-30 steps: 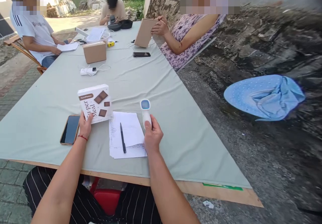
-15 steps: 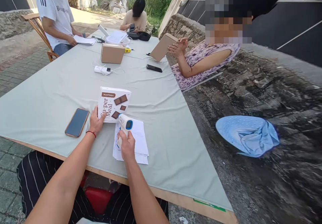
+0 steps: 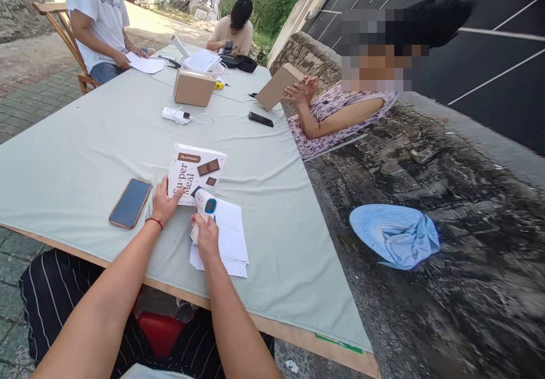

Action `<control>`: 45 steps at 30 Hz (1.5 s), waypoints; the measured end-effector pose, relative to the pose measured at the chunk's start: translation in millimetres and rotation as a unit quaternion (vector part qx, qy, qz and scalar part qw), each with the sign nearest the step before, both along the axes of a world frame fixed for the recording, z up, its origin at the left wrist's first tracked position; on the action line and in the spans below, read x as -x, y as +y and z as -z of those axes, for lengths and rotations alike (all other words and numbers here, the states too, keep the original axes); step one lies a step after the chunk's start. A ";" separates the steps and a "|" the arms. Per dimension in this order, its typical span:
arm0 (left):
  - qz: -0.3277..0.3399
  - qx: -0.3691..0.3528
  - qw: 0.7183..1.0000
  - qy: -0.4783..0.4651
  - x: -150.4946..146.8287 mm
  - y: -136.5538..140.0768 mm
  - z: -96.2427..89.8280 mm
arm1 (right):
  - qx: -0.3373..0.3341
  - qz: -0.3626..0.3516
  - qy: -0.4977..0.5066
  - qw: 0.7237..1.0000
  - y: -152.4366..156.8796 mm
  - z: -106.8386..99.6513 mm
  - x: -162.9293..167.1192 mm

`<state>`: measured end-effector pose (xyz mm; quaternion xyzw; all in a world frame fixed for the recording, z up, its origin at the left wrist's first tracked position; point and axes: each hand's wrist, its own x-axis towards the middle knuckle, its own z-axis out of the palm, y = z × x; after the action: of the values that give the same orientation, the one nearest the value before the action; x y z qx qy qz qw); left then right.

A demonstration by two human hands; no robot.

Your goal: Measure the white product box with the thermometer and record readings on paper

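My left hand (image 3: 166, 203) grips the lower left edge of a white food box (image 3: 200, 166) printed "Su-per Meal" with brown chocolate pieces. The box stands upright, tilted a little, on the cloth. In my right hand (image 3: 206, 234) is a white and blue handheld infrared thermometer (image 3: 203, 203), fingers wrapped round its handle. Its head overlaps the lower right part of the box front; whether the two touch I cannot tell. Beneath the right hand lie white paper sheets (image 3: 232, 231). A phone (image 3: 130, 203) with an orange-brown rim rests to the left of my left hand.
Farther up the cloth-covered table (image 3: 276, 243) are a brown carton (image 3: 193, 88), a white device with a cable (image 3: 175, 114) and a black phone (image 3: 260, 119). A person at the right holds another carton (image 3: 279, 87). Two more people sit at the far end. A blue hat (image 3: 394, 236) lies at right.
The thermometer in my right hand has shifted left across the box's lower front. My left hand keeps its hold on the box. The camera view has moved slightly.
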<state>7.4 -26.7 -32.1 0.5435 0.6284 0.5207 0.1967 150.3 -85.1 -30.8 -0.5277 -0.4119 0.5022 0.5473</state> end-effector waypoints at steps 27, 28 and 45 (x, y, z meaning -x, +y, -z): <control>0.008 -0.008 1.000 0.004 0.5 -0.3 -4.5 | 0.006 -0.010 -0.047 0.999 0.2 1.2 1.3; 0.011 -0.011 1.000 0.005 0.9 -0.2 -4.8 | 0.008 -0.010 -0.048 0.999 0.2 0.2 1.4; 0.026 -0.034 0.999 -0.031 5.2 3.3 -9.5 | 0.040 -0.028 -0.003 0.999 -36.3 -37.4 -28.0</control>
<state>2.2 -23.3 -22.6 0.5497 0.5891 0.5533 0.2112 178.3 -121.4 6.7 -0.5392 -0.4075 0.5317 0.5104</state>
